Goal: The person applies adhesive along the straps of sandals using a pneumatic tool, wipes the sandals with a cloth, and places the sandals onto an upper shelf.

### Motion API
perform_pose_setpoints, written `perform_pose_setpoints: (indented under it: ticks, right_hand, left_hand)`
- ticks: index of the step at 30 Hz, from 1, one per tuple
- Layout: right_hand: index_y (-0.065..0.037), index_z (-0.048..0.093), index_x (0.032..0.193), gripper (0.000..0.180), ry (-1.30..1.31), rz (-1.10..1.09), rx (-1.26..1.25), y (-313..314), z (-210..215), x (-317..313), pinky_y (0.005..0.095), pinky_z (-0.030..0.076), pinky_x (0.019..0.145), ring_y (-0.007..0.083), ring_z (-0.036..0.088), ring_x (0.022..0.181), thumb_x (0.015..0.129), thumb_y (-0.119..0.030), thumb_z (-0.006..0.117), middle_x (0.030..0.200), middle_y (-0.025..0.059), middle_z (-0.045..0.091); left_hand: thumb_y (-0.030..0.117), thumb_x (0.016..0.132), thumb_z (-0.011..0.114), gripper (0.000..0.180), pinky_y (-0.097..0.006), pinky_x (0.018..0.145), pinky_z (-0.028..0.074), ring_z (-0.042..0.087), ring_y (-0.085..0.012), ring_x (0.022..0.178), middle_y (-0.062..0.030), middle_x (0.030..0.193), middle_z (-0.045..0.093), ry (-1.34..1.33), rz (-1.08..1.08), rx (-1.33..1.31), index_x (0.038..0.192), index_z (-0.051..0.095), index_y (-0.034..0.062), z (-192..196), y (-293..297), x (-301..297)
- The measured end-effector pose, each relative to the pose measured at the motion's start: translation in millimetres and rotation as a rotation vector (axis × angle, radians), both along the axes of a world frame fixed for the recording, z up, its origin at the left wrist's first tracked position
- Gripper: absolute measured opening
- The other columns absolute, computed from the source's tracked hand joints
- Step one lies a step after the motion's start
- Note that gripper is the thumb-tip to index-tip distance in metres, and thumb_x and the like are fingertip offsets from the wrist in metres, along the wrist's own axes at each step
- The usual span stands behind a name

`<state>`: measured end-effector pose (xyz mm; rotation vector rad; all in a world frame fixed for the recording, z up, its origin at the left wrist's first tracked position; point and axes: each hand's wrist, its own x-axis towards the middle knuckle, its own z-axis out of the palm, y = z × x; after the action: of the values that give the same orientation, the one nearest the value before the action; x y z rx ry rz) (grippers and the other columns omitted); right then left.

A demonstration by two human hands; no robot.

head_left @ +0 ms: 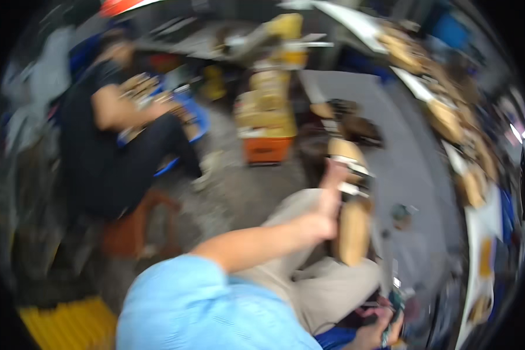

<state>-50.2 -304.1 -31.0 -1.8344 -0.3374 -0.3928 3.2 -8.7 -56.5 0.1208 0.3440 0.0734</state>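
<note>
My left hand is closed round a sandal with a tan footbed and white straps, held above my lap. Motion blurs the grip and the strap detail. Low at the right, my right hand is wrapped round a slim dark green hand tool; its exact kind is too smeared to tell. Brown and dark sandals lie just beyond my left hand, at the edge of a grey worktop. A small dark greenish object rests on that worktop.
A rack with several tan-soled sandals runs along the right. Ahead stands an orange crate of yellowish goods. At the left, a person in dark clothes sits on an orange stool, beside a blue tub. A yellow slatted piece lies lower left.
</note>
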Motion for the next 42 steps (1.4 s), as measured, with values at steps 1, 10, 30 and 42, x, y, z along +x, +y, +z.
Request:
perform_pose_setpoints:
  ticks: [1, 10, 30, 42]
  right_hand:
    - [0.008, 0.068, 0.096, 0.018, 0.040, 0.075, 0.058, 0, -10, 15, 0.0321, 0.055, 0.067, 0.0201, 0.067, 0.076, 0.092, -0.009, 0.065, 0.092, 0.0154, 0.072]
    - [0.007, 0.065, 0.092, 0.021, 0.096, -0.104, 0.268, -10, -27, 20, 0.0324, 0.053, 0.059, 0.0226, 0.067, 0.072, 0.091, -0.014, 0.064, 0.087, 0.0177, 0.071]
    - [0.009, 0.072, 0.095, 0.030, -0.056, -0.338, 0.208, -45, 33, -39, 0.0316, 0.053, 0.073, 0.0230, 0.070, 0.078, 0.088, -0.021, 0.071, 0.087, 0.0162, 0.074]
    - [0.010, 0.070, 0.098, 0.020, -0.006, -0.443, 0.330, -86, 19, -37, 0.0317, 0.055, 0.074, 0.0240, 0.071, 0.082, 0.090, -0.006, 0.062, 0.091, 0.0170, 0.074]
  left_hand:
    - [0.087, 0.068, 0.067, 0.109, -0.056, 0.107, 0.043, 0.057, -0.0376, 0.123, -0.0212, 0.132, 0.058, -0.020, 0.013, -0.095, 0.140, 0.052, 0.0068, 1, 23, -21]
    - [0.029, 0.091, 0.075, 0.055, -0.050, 0.091, 0.059, 0.070, -0.0314, 0.107, -0.0163, 0.121, 0.067, -0.404, -0.342, 0.441, 0.135, 0.056, 0.0032, 117, 34, 21]
    - [0.010, 0.070, 0.085, 0.043, -0.044, 0.089, 0.058, 0.071, -0.0357, 0.106, -0.0230, 0.115, 0.071, -0.458, -0.027, 1.618, 0.108, 0.072, -0.0059, 256, -176, 417]
    - [0.073, 0.061, 0.080, 0.103, -0.039, 0.092, 0.054, 0.070, -0.0337, 0.105, -0.0231, 0.114, 0.071, -0.816, -0.307, 2.483, 0.125, 0.061, -0.0061, 251, -220, 271]
